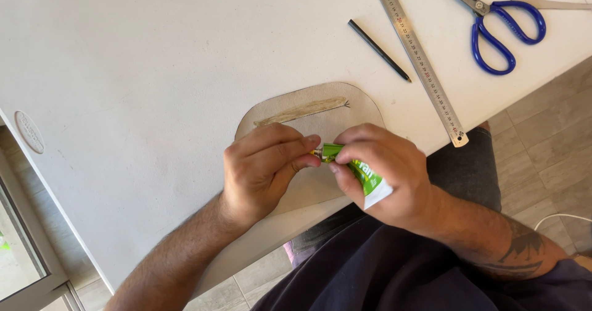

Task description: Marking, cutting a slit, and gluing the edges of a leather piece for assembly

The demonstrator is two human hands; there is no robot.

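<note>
White worktop (123, 70) fills most of the view, and near its front edge both hands meet over a flat, rounded beige leather piece (320, 117) bearing a glossy streak. Curled tightly, the right hand (385, 172) grips a small green-and-white glue tube (364, 178), while the left hand (265, 166) pinches the tube's tip between thumb and fingertips, hiding the cap. Toward the far right corner lie a black pencil (379, 50), a steel ruler (419, 61) and blue-handled scissors (499, 24), the last two cut off by the frame.
</note>
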